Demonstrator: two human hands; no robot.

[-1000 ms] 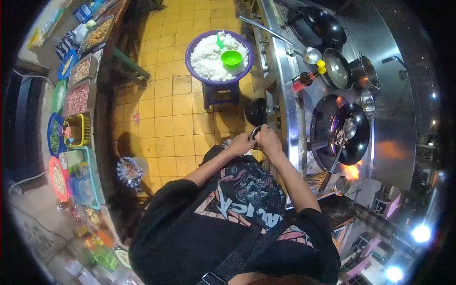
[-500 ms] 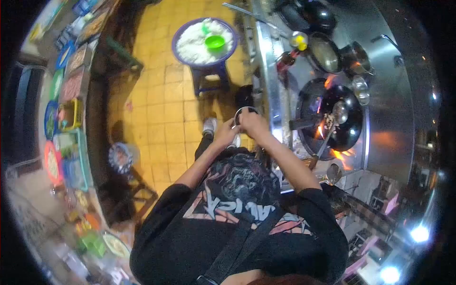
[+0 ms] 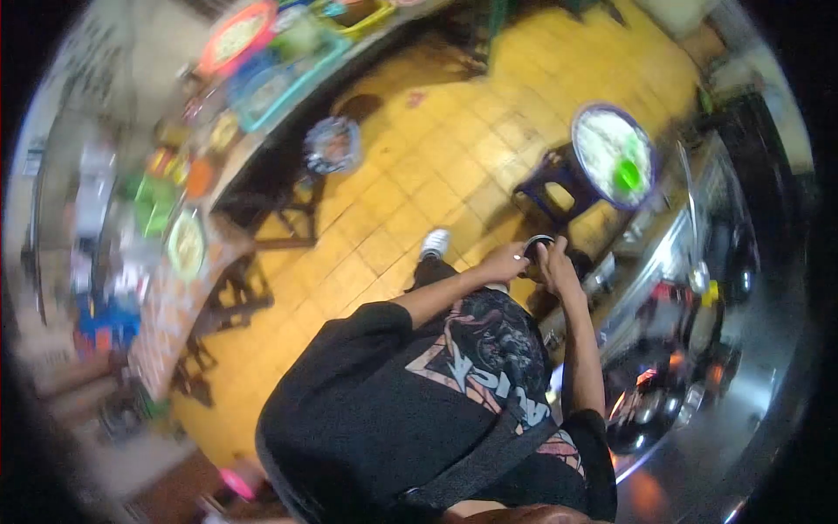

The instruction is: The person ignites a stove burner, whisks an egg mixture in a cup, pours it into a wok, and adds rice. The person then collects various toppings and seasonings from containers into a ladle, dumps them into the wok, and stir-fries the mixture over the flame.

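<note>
In front of my body, my left hand is closed on the near side of a small dark round container with a pale rim. My right hand grips the same container from the other side, its fingers over the rim. What the container holds, if anything, is too dark to make out. Both hands are above the yellow floor, beside the stove counter. Beyond them, a purple-rimmed basin of white rice stands on a dark stool, with a green bowl lying in the rice.
To the right, flames show around a dark wok on the metal stove. A long-handled ladle lies along the counter. At left, a table carries a turquoise tray and an oval dish. A bucket stands on the floor.
The view has swung to the left, so the stove now sits at lower right and more of the left-hand table shows. Both hands still hold the round container.
</note>
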